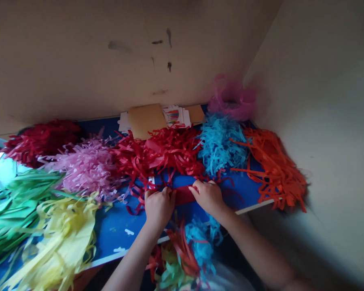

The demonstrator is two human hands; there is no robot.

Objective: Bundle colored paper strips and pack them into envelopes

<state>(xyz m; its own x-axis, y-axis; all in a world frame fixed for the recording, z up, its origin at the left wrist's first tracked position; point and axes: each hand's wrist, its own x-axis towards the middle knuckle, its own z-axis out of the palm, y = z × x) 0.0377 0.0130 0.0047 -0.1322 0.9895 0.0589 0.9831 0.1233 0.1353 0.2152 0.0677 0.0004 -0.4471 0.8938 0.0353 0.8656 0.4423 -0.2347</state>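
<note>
Red paper strip lies pinched at six o'clock between the curled left hand and right hand, held down on the blue counter below the fringed paper heaps.

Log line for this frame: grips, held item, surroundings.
left grip: on red paper strip | right grip: on same strip | under: blue board | beyond: red paper fringe, turquoise paper fringe

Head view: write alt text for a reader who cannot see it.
The left hand and right hand hold a red paper strip on a blue table, among heaps of fringed paper in red, pink, blue, orange, green and yellow.
</note>
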